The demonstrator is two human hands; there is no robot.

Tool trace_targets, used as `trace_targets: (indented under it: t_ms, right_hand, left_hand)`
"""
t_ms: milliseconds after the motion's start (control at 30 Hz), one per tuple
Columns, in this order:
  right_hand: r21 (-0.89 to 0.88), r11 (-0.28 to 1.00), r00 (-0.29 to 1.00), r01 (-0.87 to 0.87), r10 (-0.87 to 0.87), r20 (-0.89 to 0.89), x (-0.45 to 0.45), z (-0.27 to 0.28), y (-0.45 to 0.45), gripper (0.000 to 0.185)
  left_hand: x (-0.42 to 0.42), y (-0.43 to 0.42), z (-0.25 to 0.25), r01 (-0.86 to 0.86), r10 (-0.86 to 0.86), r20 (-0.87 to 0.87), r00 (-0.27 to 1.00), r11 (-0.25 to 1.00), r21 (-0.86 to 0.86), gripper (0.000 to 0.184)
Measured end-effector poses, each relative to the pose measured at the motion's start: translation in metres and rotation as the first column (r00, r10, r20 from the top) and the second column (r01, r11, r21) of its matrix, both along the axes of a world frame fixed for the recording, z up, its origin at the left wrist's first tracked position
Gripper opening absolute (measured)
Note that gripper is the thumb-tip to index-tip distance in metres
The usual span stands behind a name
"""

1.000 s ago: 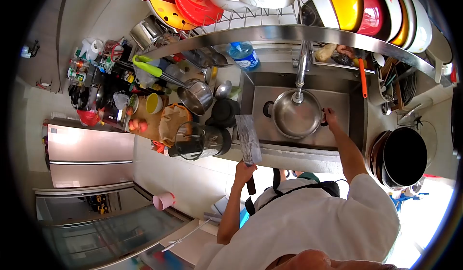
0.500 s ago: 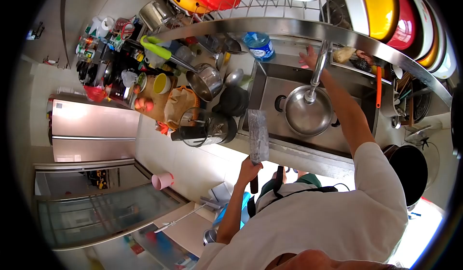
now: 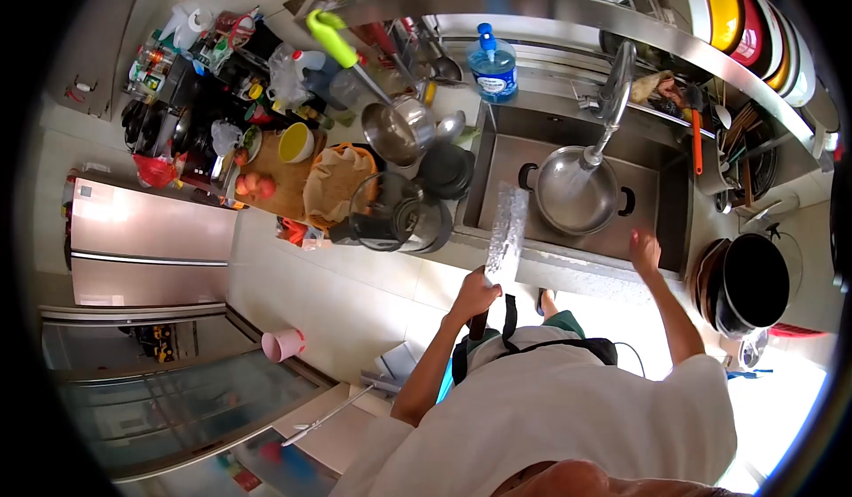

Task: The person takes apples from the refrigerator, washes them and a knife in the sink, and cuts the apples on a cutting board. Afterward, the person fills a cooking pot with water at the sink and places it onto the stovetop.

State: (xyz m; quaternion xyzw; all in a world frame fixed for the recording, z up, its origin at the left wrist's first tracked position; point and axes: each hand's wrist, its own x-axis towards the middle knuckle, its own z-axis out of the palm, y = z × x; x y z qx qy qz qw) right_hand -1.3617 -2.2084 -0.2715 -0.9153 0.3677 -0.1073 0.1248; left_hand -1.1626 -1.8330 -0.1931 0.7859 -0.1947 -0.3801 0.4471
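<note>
My left hand (image 3: 477, 295) is wrapped around the dark handle of a cleaver (image 3: 506, 235). The broad blade points up over the sink's front edge and looks wet. My right hand (image 3: 645, 253) hovers at the front right of the sink (image 3: 497, 155), fingers curled, and nothing shows in them. A steel two-handled pan (image 3: 568, 209) sits in the basin, close to that hand but apart from it. Above the pan hangs the faucet (image 3: 612, 98), with what looks like water falling from its spout.
Behind the sink stands a blue pump bottle (image 3: 493, 67). Left of it are a saucepan (image 3: 399, 133), a glass jug (image 3: 386, 213) and a lined basket (image 3: 337, 182). Dark pans (image 3: 754, 284) stand at the right. A metal rack rail (image 3: 550, 4) crosses overhead.
My right hand has drawn back from behind the faucet to the sink's front edge. The cleaver in my left hand has shifted right and tilted. Water now seems to run; the view has moved.
</note>
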Motion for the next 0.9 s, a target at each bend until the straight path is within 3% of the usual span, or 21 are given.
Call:
trace_targets:
  t_ms: [67, 133, 167, 200, 267, 333, 367, 467, 500, 600, 633, 667, 733, 767, 833, 867, 900]
  right_hand:
    - [0.459, 0.871, 0.972, -0.175, 0.078, 0.222, -0.004, 0.029, 0.061, 0.017]
    - [0.584, 0.725, 0.904, -0.365, 0.127, 0.409, 0.021, 0.102, 0.161, 0.029]
    - [0.527, 0.705, 0.840, -0.474, 0.183, 0.511, 0.033, 0.127, 0.205, 0.038]
    - [0.464, 0.671, 0.761, -0.578, 0.239, 0.603, 0.044, 0.147, 0.244, 0.048]
    - [0.150, 0.631, 0.549, -0.761, 0.503, 0.668, 0.068, 0.180, 0.300, 0.063]
    - [-0.054, 0.620, 0.473, -0.782, 0.649, 0.596, 0.096, 0.218, 0.345, 0.075]
    - [-0.085, 0.653, 0.488, -0.752, 0.640, 0.594, 0.109, 0.232, 0.369, 0.078]
    - [-0.038, 0.643, 0.528, -0.765, 0.659, 0.535, 0.147, 0.257, 0.411, 0.081]
    - [0.048, 0.626, 0.545, -0.778, 0.635, 0.547, 0.159, 0.263, 0.424, 0.084]
    - [0.056, 0.606, 0.534, -0.793, 0.648, 0.543, 0.208, 0.272, 0.463, 0.083]
    - [0.036, 0.588, 0.503, -0.808, 0.657, 0.561, 0.225, 0.265, 0.476, 0.083]
    - [0.072, 0.534, 0.463, -0.842, 0.649, 0.604, 0.242, 0.256, 0.489, 0.084]
    - [0.134, 0.416, 0.386, -0.899, 0.611, 0.692, 0.275, 0.234, 0.518, 0.085]
    - [0.133, 0.389, 0.361, -0.912, 0.603, 0.712, 0.291, 0.224, 0.532, 0.086]
    - [0.357, 0.335, 0.489, -0.872, 0.567, 0.663, 0.321, 0.214, 0.550, 0.086]
    - [0.464, 0.304, 0.550, -0.832, 0.555, 0.624, 0.338, 0.209, 0.558, 0.087]
    - [0.432, 0.317, 0.536, -0.844, 0.475, 0.698, 0.361, 0.207, 0.568, 0.084]
  left_hand:
    - [0.002, 0.010, 0.014, 0.078, -0.066, 0.099, 0.993, 0.990, -0.119, 0.026]
    - [0.001, 0.022, 0.027, 0.082, -0.055, 0.109, 0.993, 0.961, -0.263, 0.028]
    - [0.002, 0.028, 0.050, 0.101, -0.035, 0.205, 0.978, 0.941, -0.323, 0.027]
    - [0.004, 0.036, 0.073, 0.104, -0.065, 0.119, 0.991, 0.928, -0.357, 0.024]
    - [0.006, 0.052, 0.105, 0.105, -0.007, 0.172, 0.985, 0.817, -0.568, 0.019]
    - [0.007, 0.072, 0.138, -0.124, 0.052, -0.135, 0.989, 0.786, -0.605, 0.012]
    - [0.016, 0.086, 0.155, -0.071, 0.130, 0.045, 0.990, 0.763, -0.643, 0.006]
    - [0.045, 0.133, 0.180, -0.153, 0.166, -0.041, 0.985, 0.747, -0.647, 0.011]
    - [0.056, 0.151, 0.179, -0.147, 0.167, -0.015, 0.986, 0.821, -0.551, 0.027]
    - [0.085, 0.188, 0.175, -0.234, 0.407, 0.114, 0.906, 0.707, -0.667, 0.027]
    - [0.092, 0.199, 0.168, -0.359, 0.481, -0.021, 0.877, 0.625, -0.693, 0.029]
    - [0.102, 0.213, 0.167, -0.372, 0.525, 0.017, 0.851, 0.626, -0.685, 0.024]
    - [0.124, 0.239, 0.165, -0.504, 0.585, -0.083, 0.806, 0.607, -0.614, 0.025]
    - [0.138, 0.252, 0.162, -0.493, 0.569, -0.065, 0.820, 0.642, -0.587, 0.027]
    - [0.171, 0.280, 0.152, -0.463, 0.530, -0.031, 0.847, 0.710, -0.531, 0.033]
    - [0.188, 0.296, 0.149, -0.462, 0.472, -0.132, 0.872, 0.701, -0.544, 0.035]
    - [0.205, 0.313, 0.148, -0.461, 0.402, -0.234, 0.885, 0.692, -0.555, 0.037]
